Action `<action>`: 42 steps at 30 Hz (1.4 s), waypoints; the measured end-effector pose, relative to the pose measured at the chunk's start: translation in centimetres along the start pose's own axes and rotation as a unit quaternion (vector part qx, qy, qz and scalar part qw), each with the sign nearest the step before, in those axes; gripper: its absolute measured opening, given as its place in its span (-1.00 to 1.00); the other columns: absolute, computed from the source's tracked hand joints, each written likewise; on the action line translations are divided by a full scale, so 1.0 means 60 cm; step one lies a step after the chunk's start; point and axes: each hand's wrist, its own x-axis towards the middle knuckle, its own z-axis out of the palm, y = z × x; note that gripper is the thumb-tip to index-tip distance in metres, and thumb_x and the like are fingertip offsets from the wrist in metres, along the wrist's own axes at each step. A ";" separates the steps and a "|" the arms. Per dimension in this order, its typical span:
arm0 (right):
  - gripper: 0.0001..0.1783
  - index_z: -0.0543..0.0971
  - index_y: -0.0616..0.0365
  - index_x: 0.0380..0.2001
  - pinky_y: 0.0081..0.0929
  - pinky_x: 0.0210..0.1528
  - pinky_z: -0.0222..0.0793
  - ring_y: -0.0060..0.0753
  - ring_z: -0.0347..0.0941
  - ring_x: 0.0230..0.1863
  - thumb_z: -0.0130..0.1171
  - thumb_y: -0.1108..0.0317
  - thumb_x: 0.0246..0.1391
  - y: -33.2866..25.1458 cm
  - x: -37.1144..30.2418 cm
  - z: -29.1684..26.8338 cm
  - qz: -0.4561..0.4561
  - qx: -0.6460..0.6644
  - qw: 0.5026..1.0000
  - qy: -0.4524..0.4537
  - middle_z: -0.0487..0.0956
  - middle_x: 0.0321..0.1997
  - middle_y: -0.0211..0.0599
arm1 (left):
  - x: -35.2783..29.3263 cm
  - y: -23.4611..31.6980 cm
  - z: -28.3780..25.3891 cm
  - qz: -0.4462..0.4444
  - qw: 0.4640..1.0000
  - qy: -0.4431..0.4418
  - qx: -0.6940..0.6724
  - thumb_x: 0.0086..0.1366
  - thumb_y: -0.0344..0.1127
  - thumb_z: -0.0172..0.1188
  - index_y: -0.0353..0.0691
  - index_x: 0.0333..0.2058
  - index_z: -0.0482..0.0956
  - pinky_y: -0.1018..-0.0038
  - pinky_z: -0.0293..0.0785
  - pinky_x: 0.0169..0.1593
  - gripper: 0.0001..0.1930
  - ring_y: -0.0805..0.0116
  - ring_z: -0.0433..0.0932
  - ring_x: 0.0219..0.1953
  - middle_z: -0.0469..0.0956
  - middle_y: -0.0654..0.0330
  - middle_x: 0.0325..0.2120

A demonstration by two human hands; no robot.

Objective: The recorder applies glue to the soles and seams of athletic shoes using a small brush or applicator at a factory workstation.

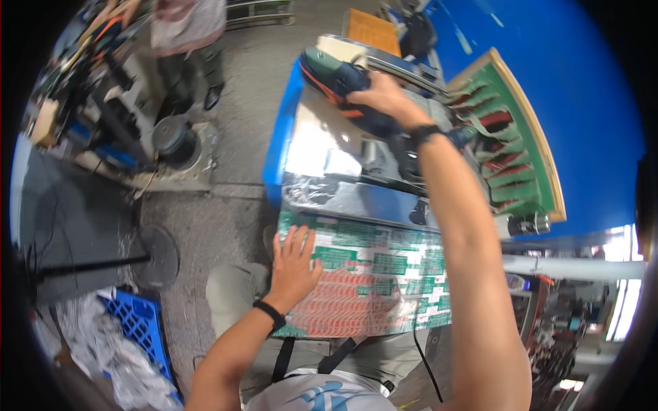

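Observation:
My left hand (295, 266) lies flat with its fingers spread on a board or box covered in green, white and red printed wrapping (370, 270), which spans my lap. My right arm reaches forward across a metal-topped work surface (319, 147). At its far end my right hand (385, 97) is closed around the upper part of a dark shoe (329, 74) with a green toe and an orange stripe. The toe points to the far left. My palm and wrist hide part of the shoe's heel side and what lies beneath it.
A wood-framed green panel (514, 137) with torn slits stands at the right by a blue surface (582, 123). A person (188, 41) stands far left near a dark round bucket-like object (175, 140). A blue crate (137, 325) with clear plastic lies lower left. A black cable (421, 349) hangs near my lap.

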 end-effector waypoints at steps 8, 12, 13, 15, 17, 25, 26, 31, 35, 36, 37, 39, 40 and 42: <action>-0.06 0.49 0.33 0.43 0.05 0.58 0.30 0.30 0.35 0.57 0.56 0.01 0.10 0.191 -0.057 0.062 0.030 -0.140 0.924 0.353 0.44 0.53 0.25 | -0.001 -0.005 -0.009 -0.034 0.999 -0.027 0.021 0.36 -0.21 0.33 -0.29 0.51 0.35 -0.32 -0.12 0.67 -0.22 -0.13 0.11 0.63 0.28 -0.05 0.51; 0.26 0.31 0.47 0.40 0.09 0.48 0.40 0.27 0.37 0.48 0.73 -0.16 -0.12 0.366 -0.145 -0.050 0.335 -0.115 0.802 0.481 0.45 0.40 0.20 | 0.009 0.001 -0.006 -0.025 0.999 -0.036 0.028 0.37 -0.22 0.32 -0.33 0.51 0.34 -0.36 -0.15 0.66 -0.22 -0.18 0.12 0.62 0.26 -0.08 0.51; 0.38 0.24 0.51 0.45 0.05 0.53 0.37 0.29 0.35 0.52 0.74 -0.22 -0.15 0.387 -0.153 -0.049 0.384 0.030 0.813 0.436 0.42 0.45 0.27 | 0.008 0.000 -0.007 -0.029 0.999 -0.036 0.023 0.35 -0.26 0.31 -0.35 0.50 0.34 -0.39 -0.14 0.65 -0.23 -0.23 0.12 0.62 0.26 -0.12 0.51; 0.53 0.14 0.55 0.54 -0.01 0.60 0.32 0.33 0.32 0.58 0.76 -0.27 -0.19 0.425 -0.159 -0.026 0.413 0.182 0.802 0.392 0.36 0.54 0.40 | 0.014 0.003 -0.005 -0.026 0.999 -0.036 0.019 0.34 -0.30 0.31 -0.36 0.49 0.34 -0.41 -0.12 0.64 -0.24 -0.28 0.12 0.61 0.26 -0.15 0.50; 0.47 0.17 0.54 0.54 -0.05 0.57 0.37 0.32 0.44 0.53 0.76 -0.15 -0.20 0.429 -0.143 0.002 0.432 0.175 0.782 0.414 0.43 0.52 0.44 | 0.012 0.004 -0.007 -0.028 0.999 -0.042 0.019 0.34 -0.31 0.30 -0.35 0.49 0.34 -0.42 -0.12 0.63 -0.24 -0.29 0.12 0.61 0.26 -0.16 0.50; -0.40 0.69 0.32 -0.02 -0.04 -0.05 0.77 -0.14 0.78 -0.12 0.65 0.19 -0.07 0.413 -0.199 -0.047 0.316 0.540 0.695 0.354 0.74 -0.09 -0.15 | 0.005 0.006 -0.013 -0.043 0.998 -0.040 0.035 0.35 -0.31 0.29 -0.33 0.50 0.31 -0.40 -0.13 0.64 -0.23 -0.30 0.10 0.63 0.26 -0.16 0.51; -0.50 0.74 0.13 0.02 0.02 0.08 0.73 -0.13 0.78 -0.07 0.59 0.12 0.08 0.430 -0.225 -0.071 0.302 0.595 0.670 0.325 0.79 -0.10 -0.24 | 0.009 0.011 -0.011 -0.030 0.999 -0.034 0.027 0.35 -0.31 0.29 -0.33 0.50 0.30 -0.39 -0.13 0.65 -0.23 -0.29 0.10 0.63 0.26 -0.16 0.51; -0.55 0.70 0.21 0.11 0.02 0.25 0.70 -0.06 0.78 0.07 0.43 0.17 0.27 0.320 -0.337 -0.143 0.198 0.692 0.637 0.274 0.79 0.13 -0.12 | -0.002 0.006 -0.011 -0.021 0.999 -0.020 0.043 0.37 -0.28 0.29 -0.31 0.51 0.31 -0.36 -0.12 0.65 -0.24 -0.25 0.11 0.63 0.26 -0.13 0.52; -0.45 0.60 0.36 0.26 -0.08 0.33 0.70 -0.02 0.74 0.21 0.30 0.17 0.38 0.149 -0.504 -0.120 0.080 0.697 0.668 0.248 0.73 0.27 0.03 | -0.015 0.008 -0.016 -0.021 0.999 -0.005 0.042 0.40 -0.25 0.29 -0.33 0.49 0.35 -0.36 -0.11 0.65 -0.27 -0.23 0.12 0.63 0.28 -0.12 0.52; -0.44 0.58 0.34 0.28 -0.05 0.36 0.69 -0.02 0.73 0.21 0.28 0.16 0.39 0.097 -0.552 -0.103 0.071 0.711 0.666 0.213 0.73 0.27 0.02 | -0.013 0.006 -0.014 -0.020 0.999 -0.005 0.047 0.40 -0.25 0.29 -0.33 0.49 0.35 -0.36 -0.11 0.65 -0.27 -0.23 0.12 0.63 0.28 -0.12 0.52; -0.48 0.61 0.29 0.26 -0.12 0.28 0.70 -0.15 0.73 0.18 0.29 0.20 0.36 0.084 -0.603 -0.063 0.108 0.697 0.662 0.253 0.75 0.20 -0.07 | -0.010 0.007 -0.010 -0.007 0.999 0.010 0.031 0.40 -0.26 0.28 -0.34 0.48 0.37 -0.34 -0.10 0.65 -0.29 -0.23 0.14 0.62 0.29 -0.13 0.52; -0.47 0.60 0.26 0.22 -0.13 0.22 0.72 -0.21 0.74 0.11 0.36 0.22 0.27 0.044 -0.678 0.017 0.126 0.638 0.731 0.206 0.73 0.17 -0.12 | -0.010 0.013 -0.010 0.002 0.999 0.038 0.006 0.40 -0.28 0.28 -0.35 0.43 0.45 -0.30 -0.08 0.65 -0.35 -0.23 0.19 0.61 0.35 -0.14 0.50; -0.42 0.60 0.31 0.27 -0.21 0.19 0.70 -0.27 0.74 0.08 0.37 0.29 0.23 -0.005 -0.706 0.052 0.144 0.619 0.742 0.213 0.74 0.13 -0.15 | -0.006 0.014 -0.008 0.006 0.999 0.051 -0.011 0.40 -0.28 0.28 -0.34 0.39 0.50 -0.27 -0.06 0.65 -0.39 -0.23 0.22 0.60 0.39 -0.14 0.49; -0.32 0.55 0.39 0.32 -0.28 0.23 0.65 -0.27 0.73 0.10 0.45 0.43 0.13 -0.063 -0.737 0.143 0.213 0.515 0.800 0.223 0.75 0.15 -0.15 | -0.009 -0.016 0.011 -0.002 0.996 0.068 -0.061 0.41 -0.31 0.28 -0.31 0.29 0.60 -0.22 0.00 0.64 -0.49 -0.23 0.30 0.57 0.50 -0.13 0.42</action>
